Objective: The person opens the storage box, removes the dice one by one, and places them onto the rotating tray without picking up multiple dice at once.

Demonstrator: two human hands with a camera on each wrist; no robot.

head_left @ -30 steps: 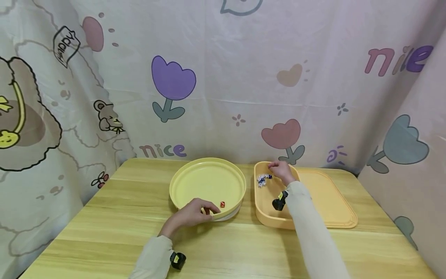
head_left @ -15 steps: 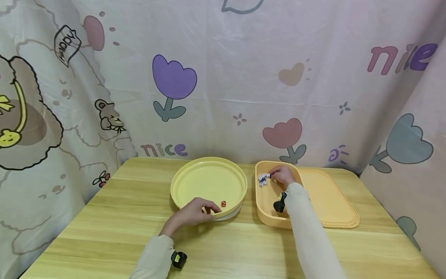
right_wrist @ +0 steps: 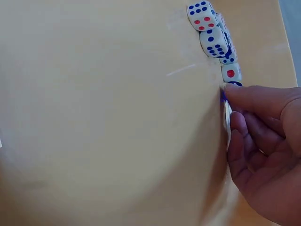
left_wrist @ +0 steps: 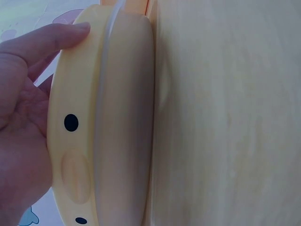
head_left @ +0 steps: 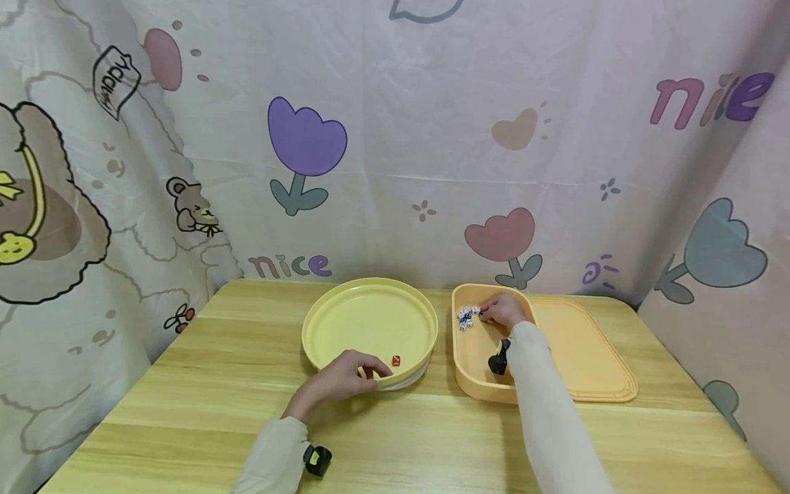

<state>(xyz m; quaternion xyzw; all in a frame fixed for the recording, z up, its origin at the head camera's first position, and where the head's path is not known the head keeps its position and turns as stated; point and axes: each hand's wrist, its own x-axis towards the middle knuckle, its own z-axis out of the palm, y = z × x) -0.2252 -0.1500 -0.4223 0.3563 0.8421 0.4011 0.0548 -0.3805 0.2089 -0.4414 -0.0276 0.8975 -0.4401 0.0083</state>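
My left hand [head_left: 344, 376] grips the near rim of a round yellow container [head_left: 364, 322], thumb outside and fingers over the edge. In the left wrist view, the thumb presses the container's side wall [left_wrist: 77, 99]. One red die [head_left: 396, 360] lies inside it, near those fingers. My right hand [head_left: 507, 311] is inside an orange rectangular box [head_left: 484, 392]. Its thumb and index finger pinch a small blue die [right_wrist: 223, 97], mostly hidden by the fingertips. Several white dice [right_wrist: 214, 41] with blue and red pips sit clustered by the box wall, just beyond the fingertips.
A flat orange lid [head_left: 592, 353] lies on the wooden table [head_left: 407, 439] to the right of the box. Behind the table hangs a printed curtain [head_left: 395, 151]. The round container and the box stand side by side with a narrow gap.
My right hand has come down and nearer within the box, from its far wall to the blue die beside the white dice, and now pinches it. My left hand stays on the rim.
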